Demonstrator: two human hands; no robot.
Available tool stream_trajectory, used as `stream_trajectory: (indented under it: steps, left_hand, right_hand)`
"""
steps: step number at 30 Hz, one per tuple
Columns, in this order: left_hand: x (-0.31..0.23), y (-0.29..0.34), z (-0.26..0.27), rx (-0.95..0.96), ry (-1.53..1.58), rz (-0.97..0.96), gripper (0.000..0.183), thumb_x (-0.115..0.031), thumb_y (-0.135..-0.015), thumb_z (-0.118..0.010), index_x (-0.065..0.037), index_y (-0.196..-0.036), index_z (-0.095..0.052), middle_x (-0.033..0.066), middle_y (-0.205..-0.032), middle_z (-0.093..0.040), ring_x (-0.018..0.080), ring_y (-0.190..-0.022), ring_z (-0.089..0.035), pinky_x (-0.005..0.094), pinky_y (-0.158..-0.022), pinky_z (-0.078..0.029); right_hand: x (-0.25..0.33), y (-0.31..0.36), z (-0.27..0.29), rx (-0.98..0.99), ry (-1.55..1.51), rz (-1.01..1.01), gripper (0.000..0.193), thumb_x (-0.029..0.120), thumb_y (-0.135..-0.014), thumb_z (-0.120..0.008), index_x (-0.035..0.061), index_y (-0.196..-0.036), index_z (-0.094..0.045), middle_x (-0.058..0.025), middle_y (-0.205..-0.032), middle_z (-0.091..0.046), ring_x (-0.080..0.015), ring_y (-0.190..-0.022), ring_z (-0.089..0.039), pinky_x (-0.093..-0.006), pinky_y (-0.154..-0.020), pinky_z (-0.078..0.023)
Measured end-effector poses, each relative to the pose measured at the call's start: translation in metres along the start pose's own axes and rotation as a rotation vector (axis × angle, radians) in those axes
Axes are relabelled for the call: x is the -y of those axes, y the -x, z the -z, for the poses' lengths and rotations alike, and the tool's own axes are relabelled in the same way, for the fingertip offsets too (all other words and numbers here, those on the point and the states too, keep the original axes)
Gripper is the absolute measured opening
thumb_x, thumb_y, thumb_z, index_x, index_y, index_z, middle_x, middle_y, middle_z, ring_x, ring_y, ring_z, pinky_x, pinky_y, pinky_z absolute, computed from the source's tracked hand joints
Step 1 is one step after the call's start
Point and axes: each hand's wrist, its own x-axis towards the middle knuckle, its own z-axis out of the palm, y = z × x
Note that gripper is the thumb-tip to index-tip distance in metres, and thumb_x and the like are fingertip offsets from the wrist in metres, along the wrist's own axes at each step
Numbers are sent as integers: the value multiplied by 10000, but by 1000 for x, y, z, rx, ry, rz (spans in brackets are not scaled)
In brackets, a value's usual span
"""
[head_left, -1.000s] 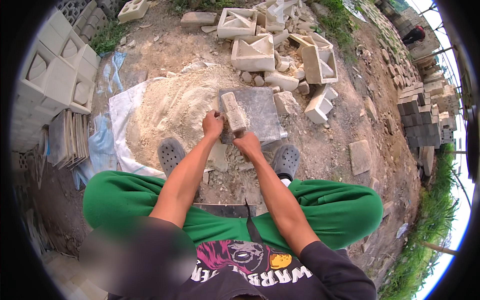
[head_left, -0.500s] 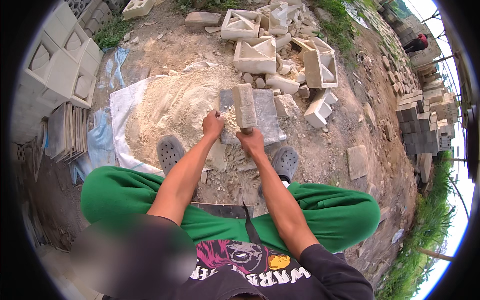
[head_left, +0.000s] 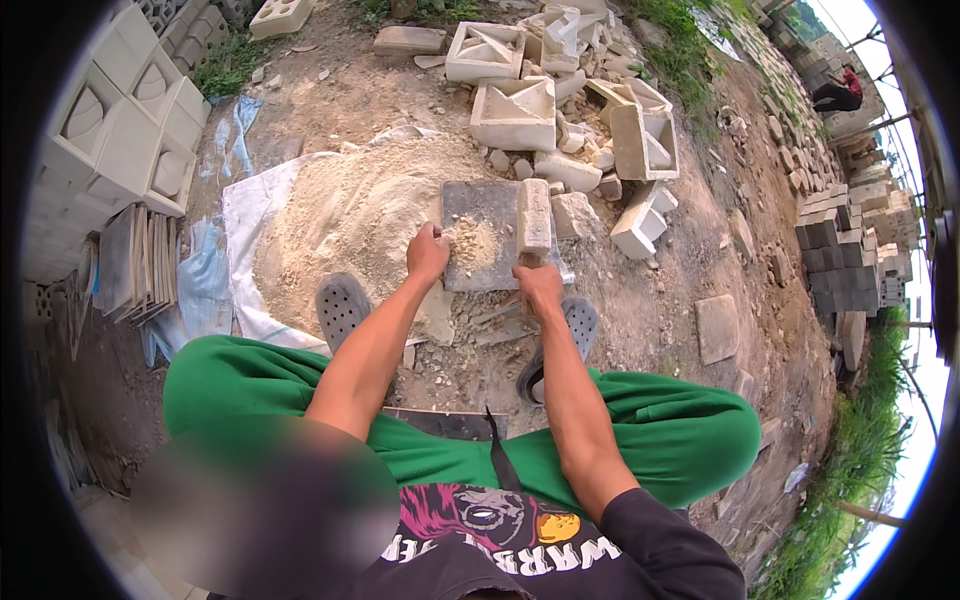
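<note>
Along the right edge of the dark grey flat slab (head_left: 480,200), the pale, dust-caked mallet with a long block-shaped head (head_left: 534,212); whether it rests there or hangs just above, one view cannot tell. Right hand (head_left: 541,284) folded about the handle, its grip closed tight just below the head, which points straight out beyond the knuckles. Main risk, as judged: the left hand (head_left: 428,254), curled at the slab's left edge beside the loose pale crumbs (head_left: 473,242), could get its fingers caught if the head came down too far left. Whether that hand pinches anything, cannot tell. A heavy-looking head could also twist if the dusty handle slipped; a blow near the edge might rock the slab or scatter crumbs. Left of it, a mound of pale powder (head_left: 350,205) on a white woven sheet (head_left: 243,215). Grey perforated clog (head_left: 580,325) near the right wrist; beyond the slab, broken cream moulded blocks (head_left: 512,115).
</note>
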Motion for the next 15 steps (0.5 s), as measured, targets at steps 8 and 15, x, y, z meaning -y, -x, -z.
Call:
stream_trajectory:
  steps: [8, 15]
  left_hand:
    - [-1, 2, -2, -17, -19, 8, 279, -201, -896, -657, -43, -1124, -631, 184, -1038, -718, 378, -983, -683, 455, -858, -527]
    - [-1, 5, -2, -12, 34, -1, 270, -209, -897, -655, -50, -1114, -631, 195, -1026, -717, 384, -981, -681, 466, -856, -527]
  right_hand:
    - [19, 30, -6, 349, -82, -69, 455, 302, -721, -760, -123, -871, -702, -211, -772, -723, -284, -654, -733, -383, -622, -574]
    - [25, 24, -11, 345, -91, -23, 424, 318, -709, -728, -93, -811, -701, -179, -701, -713, -296, -658, -730, -395, -660, -569]
